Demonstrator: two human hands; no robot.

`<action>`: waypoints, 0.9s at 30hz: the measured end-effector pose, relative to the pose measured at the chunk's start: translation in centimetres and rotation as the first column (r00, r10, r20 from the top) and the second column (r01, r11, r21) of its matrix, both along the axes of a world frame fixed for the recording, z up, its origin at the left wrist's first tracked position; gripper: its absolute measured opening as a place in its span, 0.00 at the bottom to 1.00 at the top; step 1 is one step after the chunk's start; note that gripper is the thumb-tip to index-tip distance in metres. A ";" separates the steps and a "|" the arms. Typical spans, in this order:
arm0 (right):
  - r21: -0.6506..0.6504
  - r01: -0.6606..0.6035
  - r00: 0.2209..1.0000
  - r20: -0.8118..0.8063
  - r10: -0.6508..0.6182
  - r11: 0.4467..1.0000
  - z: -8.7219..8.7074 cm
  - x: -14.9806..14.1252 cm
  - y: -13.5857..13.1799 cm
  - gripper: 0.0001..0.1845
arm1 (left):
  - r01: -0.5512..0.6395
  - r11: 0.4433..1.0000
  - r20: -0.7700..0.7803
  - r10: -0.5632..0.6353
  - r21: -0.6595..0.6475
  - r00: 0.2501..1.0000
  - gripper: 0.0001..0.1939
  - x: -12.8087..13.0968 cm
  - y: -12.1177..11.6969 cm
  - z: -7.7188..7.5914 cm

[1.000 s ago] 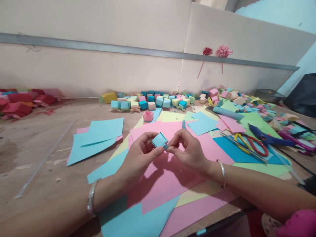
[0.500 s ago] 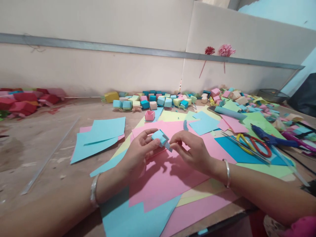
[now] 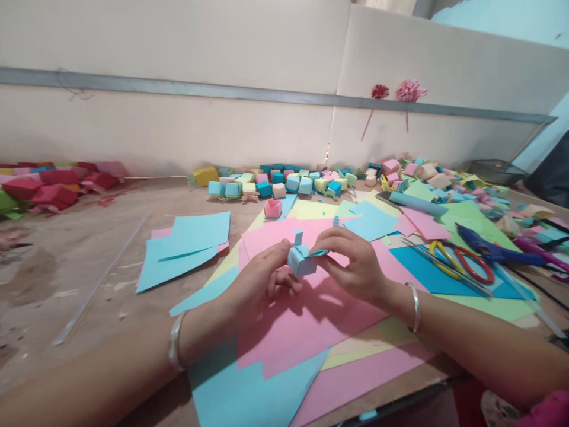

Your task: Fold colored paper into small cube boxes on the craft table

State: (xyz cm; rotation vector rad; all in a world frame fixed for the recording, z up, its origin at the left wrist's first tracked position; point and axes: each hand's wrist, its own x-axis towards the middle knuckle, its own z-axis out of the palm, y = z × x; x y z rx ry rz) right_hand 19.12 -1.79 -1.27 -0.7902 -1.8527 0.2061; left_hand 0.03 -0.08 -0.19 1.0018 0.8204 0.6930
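Observation:
A small light blue folded paper box (image 3: 303, 264) is held between my hands over a stack of pink paper sheets (image 3: 284, 338). One narrow flap stands up from its top and another sticks out to the right. My left hand (image 3: 262, 279) grips the box from the left, thumb at its upper edge and fingers curled below. With thumb and fingertips, my right hand (image 3: 353, 261) pinches the right-hand flap. Just behind them sits a small open pink paper box (image 3: 272, 209).
Scissors with yellow and red handles (image 3: 471, 264) and a blue glue gun (image 3: 493, 252) lie at right. Blue sheets (image 3: 191, 240) lie at left. Small paper boxes (image 3: 267, 184) line the wall, with red ones (image 3: 57, 184) farther left. Two paper flowers (image 3: 409, 91) hang behind a metal rail.
The light blue box has turned, so one flap now points up and another right. My left fingers have shifted lower around it, and my right fingers have moved onto the right-hand flap.

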 end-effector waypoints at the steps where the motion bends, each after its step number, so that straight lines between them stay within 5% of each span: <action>1: -0.099 0.000 0.999 -0.051 -0.005 0.995 0.1 -0.1 -0.1 0.04 | -0.006 0.999 -0.026 0.007 0.032 1.000 0.23 0.0 0.0 0.1; 6: -0.528 -0.169 0.952 -0.306 -0.001 0.832 0.4 -0.7 -0.6 0.04 | 0.025 0.998 -0.024 -0.023 0.054 0.999 0.20 0.0 0.1 0.2; 9: -0.595 -0.294 0.906 -0.423 0.019 0.748 0.3 -1.0 -0.8 0.04 | 0.023 0.999 -0.051 -0.025 -0.037 0.998 0.22 0.0 0.0 -0.1; 12: -0.628 -0.308 0.900 -0.435 0.005 0.714 0.3 -1.1 -1.1 0.05 | -0.108 0.988 -0.048 0.114 0.108 0.992 0.22 -0.2 -0.1 -0.3; 16: -0.622 -0.224 0.931 -0.363 -0.023 0.750 0.4 -1.3 -1.4 0.04 | -0.079 0.832 -0.143 0.186 0.549 0.972 0.11 -0.5 -0.6 0.2; 18: -0.583 -0.170 0.945 -0.326 -0.038 0.795 0.4 -1.4 -1.5 0.02 | 0.016 0.780 -0.214 0.151 0.625 0.965 0.09 -0.5 -0.9 0.5; 23: -0.506 -0.078 0.977 -0.212 -0.036 0.859 0.1 -1.5 -1.8 0.04 | 0.114 0.880 -0.316 0.042 0.461 0.948 0.08 -0.3 -1.3 0.6; 27: -0.419 -0.073 0.984 -0.178 -0.004 0.905 -0.1 -1.6 -2.0 0.03 | 0.122 0.892 -0.330 0.031 0.434 0.944 0.09 -0.3 -1.3 0.7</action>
